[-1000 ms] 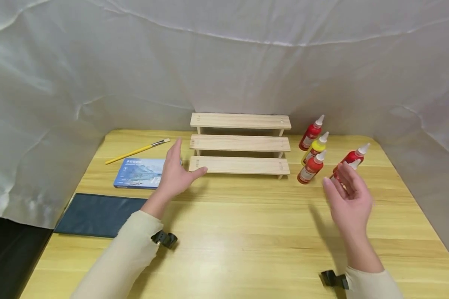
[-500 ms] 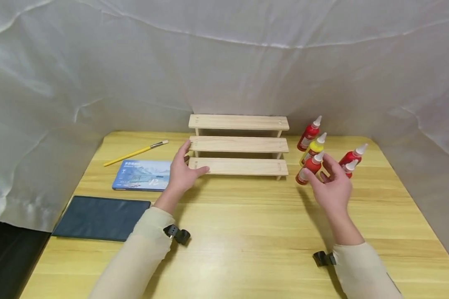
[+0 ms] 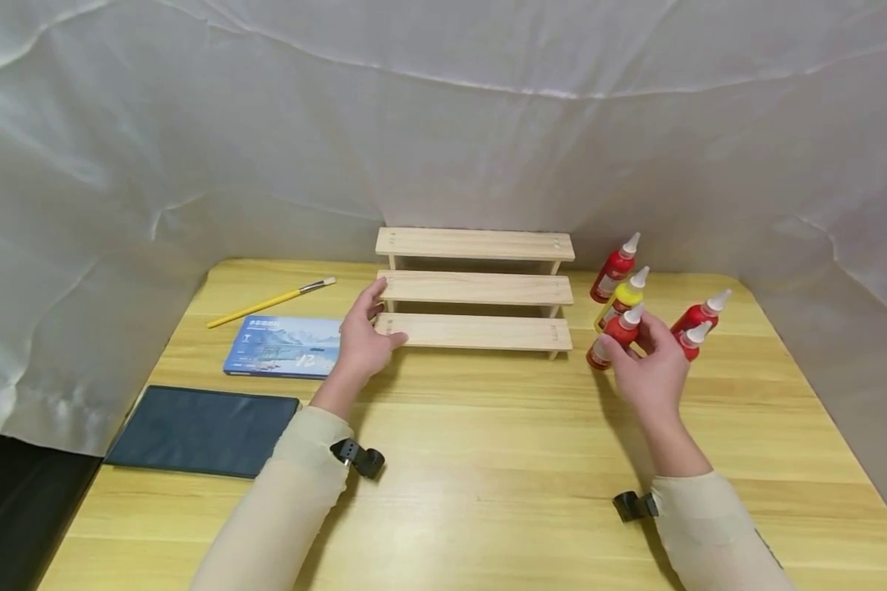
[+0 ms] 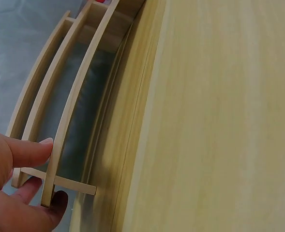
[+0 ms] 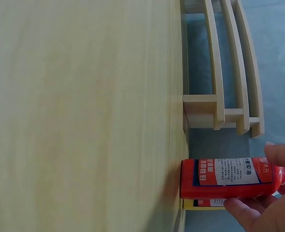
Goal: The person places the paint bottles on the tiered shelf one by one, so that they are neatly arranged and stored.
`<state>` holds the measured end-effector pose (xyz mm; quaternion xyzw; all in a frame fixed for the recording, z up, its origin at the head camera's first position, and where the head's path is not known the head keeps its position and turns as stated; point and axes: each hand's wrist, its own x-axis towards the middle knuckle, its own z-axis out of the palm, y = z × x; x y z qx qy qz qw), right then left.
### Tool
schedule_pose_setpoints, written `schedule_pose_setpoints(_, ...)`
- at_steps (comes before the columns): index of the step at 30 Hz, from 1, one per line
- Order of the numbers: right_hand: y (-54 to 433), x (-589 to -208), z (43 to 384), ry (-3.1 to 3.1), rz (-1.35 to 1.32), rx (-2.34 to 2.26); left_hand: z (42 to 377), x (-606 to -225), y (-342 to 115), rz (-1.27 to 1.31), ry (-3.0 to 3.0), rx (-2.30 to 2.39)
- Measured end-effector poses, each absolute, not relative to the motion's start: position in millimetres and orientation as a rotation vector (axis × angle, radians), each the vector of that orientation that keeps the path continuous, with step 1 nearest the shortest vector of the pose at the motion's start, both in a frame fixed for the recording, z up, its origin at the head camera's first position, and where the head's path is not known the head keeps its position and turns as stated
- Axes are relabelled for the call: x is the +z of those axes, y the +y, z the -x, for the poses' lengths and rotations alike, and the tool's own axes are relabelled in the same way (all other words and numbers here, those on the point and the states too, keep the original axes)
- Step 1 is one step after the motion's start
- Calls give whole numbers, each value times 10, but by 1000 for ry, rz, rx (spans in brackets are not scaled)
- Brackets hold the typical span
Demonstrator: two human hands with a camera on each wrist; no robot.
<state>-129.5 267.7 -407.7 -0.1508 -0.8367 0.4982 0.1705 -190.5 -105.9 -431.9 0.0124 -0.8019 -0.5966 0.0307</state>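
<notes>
A three-tier wooden display stand (image 3: 476, 332) stands at the back of the table. My left hand (image 3: 362, 343) grips the left end of its lowest tier; in the left wrist view the thumb lies on the board's edge and fingers curl behind its end. On the right, my right hand (image 3: 654, 373) holds the front red squeeze bottle (image 5: 234, 178) near its shoulder, between thumb and fingers. The bottle is upright, its white nozzle pointing up, its base at the tabletop. Just behind it stands a yellow bottle (image 3: 628, 294), partly covered by it in the right wrist view.
Another red bottle (image 3: 613, 275) stands at the back, beside the stand. Two more red bottles, including one in back (image 3: 696, 315), are right of my right hand. On the left lie a yellow paintbrush (image 3: 262, 305), a blue box (image 3: 284, 348) and a dark flat pouch (image 3: 199, 431).
My right hand has moved left from beside the right-hand bottles to the front red bottle and taken hold of it. My left hand has closed in on the stand's left end.
</notes>
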Motion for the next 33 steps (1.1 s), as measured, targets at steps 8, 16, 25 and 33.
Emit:
schedule_pose_setpoints(8, 2685, -4085, 1289, -2408, 485, 1340, 1908, -4355, -1081, 5, -2477, -1840)
schedule_pose_setpoints(16, 2695, -4077, 1281, -2439, 492, 1300, 1900, -4395, -1106, 24, -2476, -1851)
schedule_pose_setpoints(25, 2706, -4047, 1222, -2447, 477, 1299, 1897, -4407, -1099, 3, -2476, -1867)
schedule_pose_setpoints(33, 2703, -3962, 1171, -2421, 387, 1274, 1892, -4406, -1105, -26, -2471, -1893)
